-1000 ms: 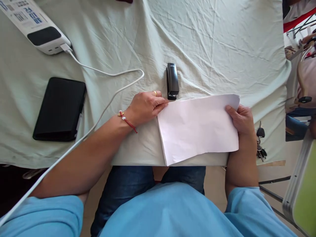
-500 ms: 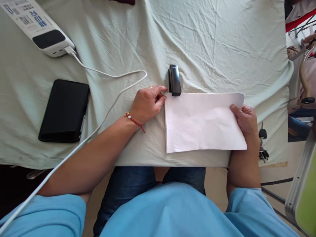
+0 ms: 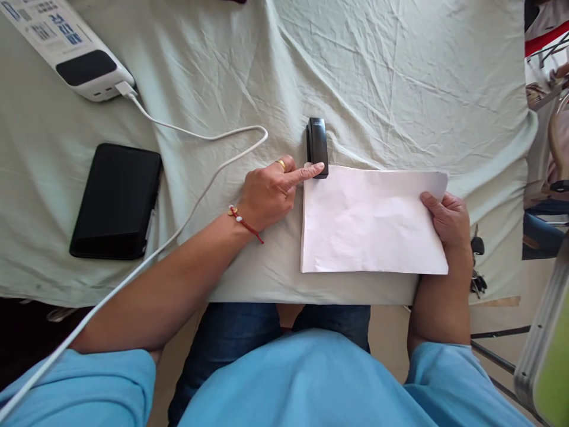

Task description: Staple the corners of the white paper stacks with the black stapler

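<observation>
A black stapler (image 3: pixel 317 142) stands on the cloth, its front end over the top left corner of a sheaf of white paper (image 3: pixel 373 222). My left hand (image 3: pixel 271 190) lies left of the paper, its index finger stretched out with the tip on the stapler's front end. The other fingers are curled and their tips are hidden; the hand does not grip anything that I can see. At the paper's right edge my right hand (image 3: pixel 451 222) is closed on the sheets, thumb on top and fingers underneath.
A black tablet or phone in a case (image 3: pixel 116 201) lies at left. Behind it is a white power bank (image 3: pixel 95 71) with a white cable (image 3: pixel 195 207) running over my left arm. Keys (image 3: pixel 477 246) lie beyond my right wrist. A pale green cloth (image 3: pixel 213 53) covers the table.
My left index finger has moved right from the paper's corner onto the stapler's front end. The paper and my right hand have shifted slightly right.
</observation>
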A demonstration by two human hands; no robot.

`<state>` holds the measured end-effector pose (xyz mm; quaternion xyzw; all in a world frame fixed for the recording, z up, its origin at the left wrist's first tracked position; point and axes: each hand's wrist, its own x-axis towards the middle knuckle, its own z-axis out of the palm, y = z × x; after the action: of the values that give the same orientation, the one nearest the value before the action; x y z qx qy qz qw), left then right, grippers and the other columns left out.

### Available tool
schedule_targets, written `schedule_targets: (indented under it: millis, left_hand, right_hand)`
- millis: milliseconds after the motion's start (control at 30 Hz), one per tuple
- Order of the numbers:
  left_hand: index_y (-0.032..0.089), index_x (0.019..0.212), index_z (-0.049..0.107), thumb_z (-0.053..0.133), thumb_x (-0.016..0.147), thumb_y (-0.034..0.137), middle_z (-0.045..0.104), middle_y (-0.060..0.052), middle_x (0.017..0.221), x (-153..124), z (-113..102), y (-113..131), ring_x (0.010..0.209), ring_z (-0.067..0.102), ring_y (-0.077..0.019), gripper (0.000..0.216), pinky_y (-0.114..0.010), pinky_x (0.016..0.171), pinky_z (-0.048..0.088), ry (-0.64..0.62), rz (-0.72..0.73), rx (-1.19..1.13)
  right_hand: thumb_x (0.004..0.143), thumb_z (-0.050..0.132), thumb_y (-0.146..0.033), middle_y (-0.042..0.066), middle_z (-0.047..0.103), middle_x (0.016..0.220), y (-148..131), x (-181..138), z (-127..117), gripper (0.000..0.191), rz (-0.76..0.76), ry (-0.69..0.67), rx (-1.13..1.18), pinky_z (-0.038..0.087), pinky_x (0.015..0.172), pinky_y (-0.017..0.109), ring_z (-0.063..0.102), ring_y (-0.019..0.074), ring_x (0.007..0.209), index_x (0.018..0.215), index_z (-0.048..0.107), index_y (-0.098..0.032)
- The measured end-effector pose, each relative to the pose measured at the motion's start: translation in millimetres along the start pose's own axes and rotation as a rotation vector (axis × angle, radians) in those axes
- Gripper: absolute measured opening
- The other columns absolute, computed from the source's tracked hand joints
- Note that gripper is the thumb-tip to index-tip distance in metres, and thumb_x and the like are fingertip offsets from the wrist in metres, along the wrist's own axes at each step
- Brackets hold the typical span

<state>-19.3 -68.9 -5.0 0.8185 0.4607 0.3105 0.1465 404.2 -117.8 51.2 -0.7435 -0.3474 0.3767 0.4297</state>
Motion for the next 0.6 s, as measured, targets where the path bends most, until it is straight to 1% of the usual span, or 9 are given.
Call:
schedule_targets:
  millis: [100, 133, 200, 300, 400, 467, 533, 600]
  left_hand:
    - [0.04, 0.156, 0.087, 0.063, 0.098, 0.008, 0.083, -0.004, 0.106, 3, -3, 7, 0.073, 0.064, -0.0168, 0.07, -0.03, 0.064, 0.042, -0.034, 0.001, 0.133]
    - [0.04, 0.155, 0.087, 0.063, 0.096, 0.009, 0.083, -0.004, 0.105, 4, -3, 9, 0.071, 0.063, -0.0171, 0.071, -0.031, 0.062, 0.04, -0.041, 0.0, 0.149]
    - [0.038, 0.154, 0.088, 0.063, 0.095, 0.009, 0.083, -0.004, 0.103, 6, -3, 11, 0.07, 0.062, -0.0175, 0.07, -0.032, 0.062, 0.038, -0.045, -0.008, 0.148]
    - [0.036, 0.153, 0.089, 0.06, 0.097, 0.01, 0.082, -0.004, 0.101, 8, 1, 10, 0.073, 0.064, -0.0178, 0.068, -0.031, 0.065, 0.044, -0.027, -0.017, 0.061]
    - [0.033, 0.154, 0.088, 0.055, 0.1, 0.01, 0.081, -0.004, 0.099, 8, 3, 7, 0.08, 0.068, -0.018, 0.067, -0.029, 0.075, 0.054, -0.001, -0.016, -0.108]
    - [0.03, 0.155, 0.087, 0.054, 0.104, 0.012, 0.08, -0.003, 0.099, 9, 3, 5, 0.082, 0.068, -0.0173, 0.064, -0.029, 0.081, 0.058, 0.036, -0.023, -0.236]
    - [0.025, 0.161, 0.082, 0.058, 0.106, 0.017, 0.079, -0.002, 0.097, 9, 2, 3, 0.077, 0.066, -0.0157, 0.061, -0.029, 0.084, 0.06, 0.091, -0.07, -0.362]
    - [0.021, 0.165, 0.076, 0.063, 0.106, 0.022, 0.077, -0.001, 0.094, 11, 0, 1, 0.073, 0.063, -0.0145, 0.06, -0.029, 0.081, 0.059, 0.151, -0.162, -0.467]
  right_hand:
    - [0.038, 0.117, -0.078, 0.003, 0.083, 0.08, 0, -1, 2, 0.085, 0.014, 0.005, 0.015, 0.057, 0.059, 0.021, 0.067, 0.0118, 0.066, 0.093, 0.092, -0.018]
    - [0.038, 0.117, -0.078, 0.003, 0.084, 0.081, 0, -1, 2, 0.084, 0.013, 0.009, 0.02, 0.057, 0.058, 0.021, 0.067, 0.0115, 0.066, 0.092, 0.091, -0.018]
    - [0.04, 0.117, -0.077, 0.002, 0.085, 0.085, 1, 0, 2, 0.082, -0.006, 0.013, 0.029, 0.057, 0.06, 0.02, 0.067, 0.0105, 0.067, 0.091, 0.091, -0.019]
    - [0.043, 0.117, -0.077, 0.001, 0.086, 0.087, 3, 2, 1, 0.078, -0.052, 0.017, 0.037, 0.058, 0.062, 0.02, 0.067, 0.0097, 0.069, 0.09, 0.091, -0.02]
    - [0.044, 0.117, -0.076, 0.001, 0.085, 0.084, 4, 3, -2, 0.075, -0.07, 0.02, 0.036, 0.057, 0.061, 0.022, 0.067, 0.0113, 0.069, 0.088, 0.09, -0.021]
    - [0.045, 0.117, -0.076, 0.002, 0.084, 0.082, 5, 0, -3, 0.074, -0.073, 0.009, 0.044, 0.058, 0.061, 0.024, 0.067, 0.0129, 0.069, 0.088, 0.09, -0.022]
    - [0.046, 0.117, -0.074, 0.003, 0.083, 0.08, 5, -3, -3, 0.072, -0.075, -0.008, 0.056, 0.058, 0.061, 0.025, 0.068, 0.0138, 0.068, 0.087, 0.09, -0.022]
    - [0.046, 0.118, -0.072, 0.003, 0.082, 0.077, 5, -8, -2, 0.069, -0.075, -0.02, 0.07, 0.057, 0.058, 0.026, 0.066, 0.0138, 0.064, 0.083, 0.089, -0.021]
